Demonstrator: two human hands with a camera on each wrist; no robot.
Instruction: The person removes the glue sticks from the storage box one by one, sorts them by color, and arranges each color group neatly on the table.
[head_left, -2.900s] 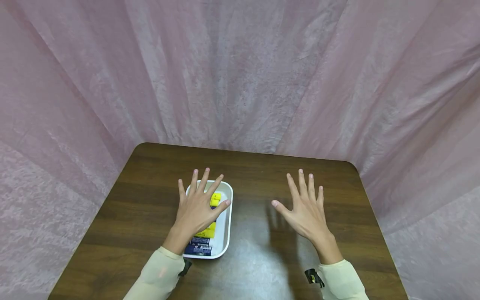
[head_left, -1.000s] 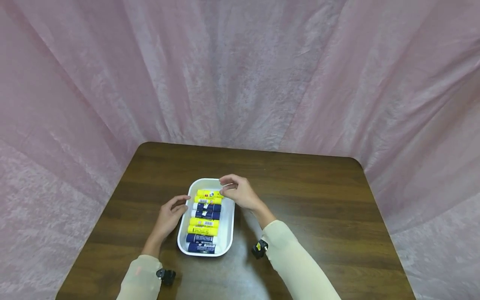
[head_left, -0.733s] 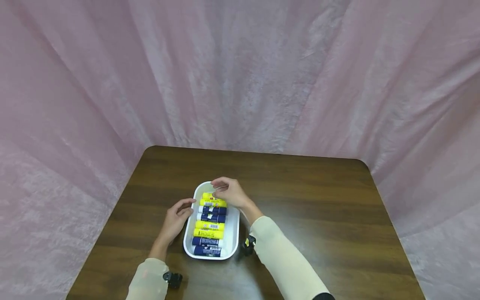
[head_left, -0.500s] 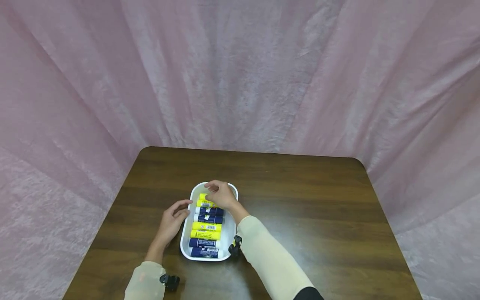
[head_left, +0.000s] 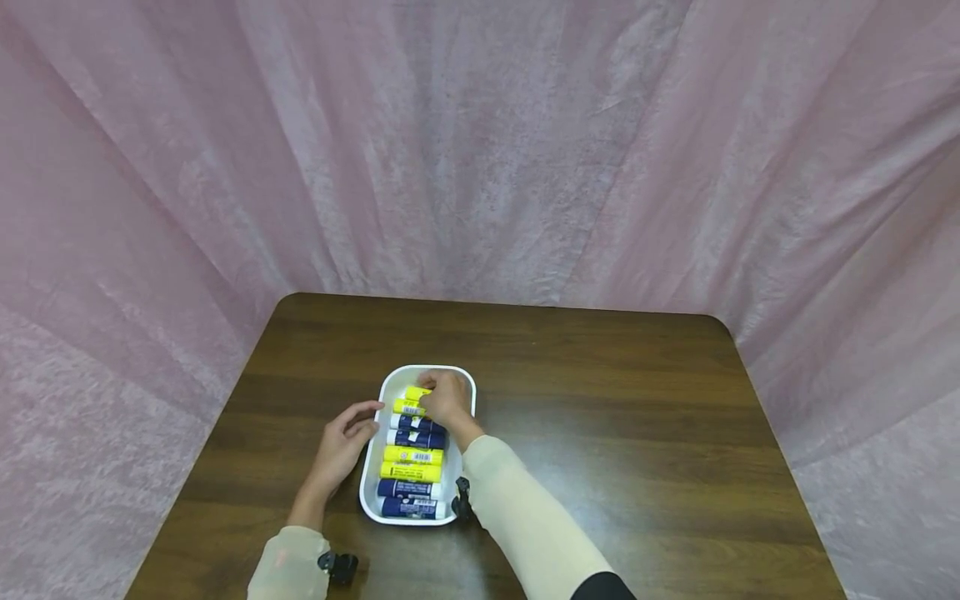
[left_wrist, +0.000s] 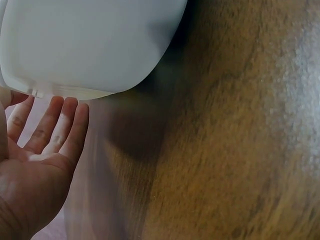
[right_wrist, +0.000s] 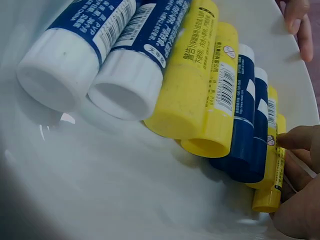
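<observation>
Right hand is reaching into the far end of the white tray, fingers curling down onto the 2 farthest yellow glue sticks. In the right wrist view a fingertip is touching the side of the second-to-last yellow stick, and more fingers are sitting at the cap end of the last one. Contact is clear; whether it is actually gripping, cannot tell.

Left hand is sitting at 9 o'clock of the tray, against the outer wall, fingers loosely bent, holding nothing. Left wrist view is showing the palm open and relaxed just under the tray's white underside.

Tray is holding 8 glue sticks lying crosswise in 1 row, touching side by side. From the near end: 2 blue sticks, 2 yellow, 2 blue, then the 2 yellow under the right hand at 12 o'clock. Blue ones are showing white caps in the right wrist view.

Tray is resting on the dark wood table, left of centre. Pink curtain is hanging around the far sides.
</observation>
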